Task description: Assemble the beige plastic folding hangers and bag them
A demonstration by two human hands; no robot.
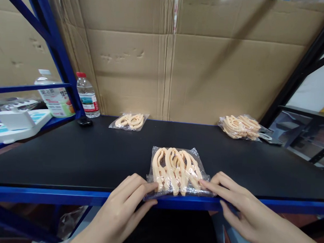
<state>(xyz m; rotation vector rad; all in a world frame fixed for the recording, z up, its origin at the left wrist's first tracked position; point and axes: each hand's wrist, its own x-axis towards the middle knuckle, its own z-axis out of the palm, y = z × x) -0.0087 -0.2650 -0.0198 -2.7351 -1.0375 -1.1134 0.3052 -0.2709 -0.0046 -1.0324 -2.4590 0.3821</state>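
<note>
A clear plastic bag (155, 150) lies flat at the table's front edge, with several cream-coloured looped pieces (173, 169) inside that look like folding hangers. My left hand (126, 203) is at its lower left corner, the index finger on top and the thumb below, closed on the bag's edge. On the other side, my right hand (236, 201) touches the lower right of the bag with an outstretched index finger. That hand's thumb stands apart, lower down by the table edge.
Another bag of cream pieces (129, 121) lies at the back left, and a bigger pile of bags (240, 126) at the back right. A red-capped bottle (87, 97), a black object (85, 121) and a white power strip (17, 123) are on the left. Cardboard (126, 69) walls the back.
</note>
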